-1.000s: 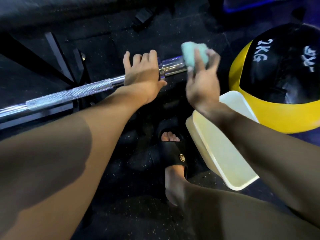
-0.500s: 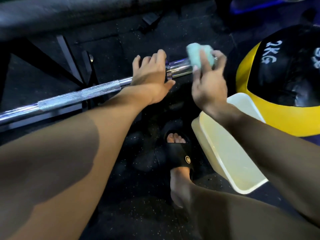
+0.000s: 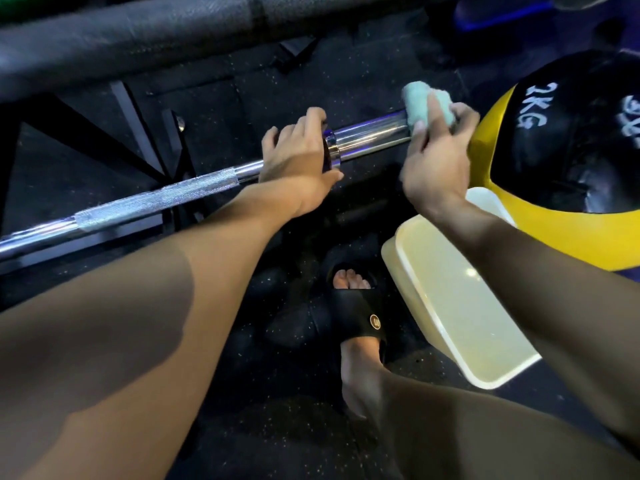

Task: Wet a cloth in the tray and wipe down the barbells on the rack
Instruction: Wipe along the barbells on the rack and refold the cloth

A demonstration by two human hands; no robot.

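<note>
Fingers (image 3: 304, 128) of the left hand (image 3: 298, 157) were curled over the top of the barbell (image 3: 194, 190), gripping it just beside the collar where the knurled shaft meets the thicker polished sleeve. The thumb pointed toward the sleeve, below the bar. The right hand (image 3: 436, 161) held a pale green cloth (image 3: 420, 103), folded into a wad, with the fingers wrapped around it and pressing it against the outer end of the sleeve. The cloth covered the sleeve's tip; the sleeve between the two hands was bare and shiny.

The barbell ran diagonally from lower left to upper right, resting on a black rack frame (image 3: 145, 133) low over dark speckled rubber flooring (image 3: 242, 427). A cream tray (image 3: 450, 306) sat on the floor beneath the right forearm, near a foot in a black slide sandal (image 3: 360, 306). Whether the tray held water could not be determined. A black and yellow medicine ball (image 3: 561, 150), marked 2KG, stood just behind the tray.
</note>
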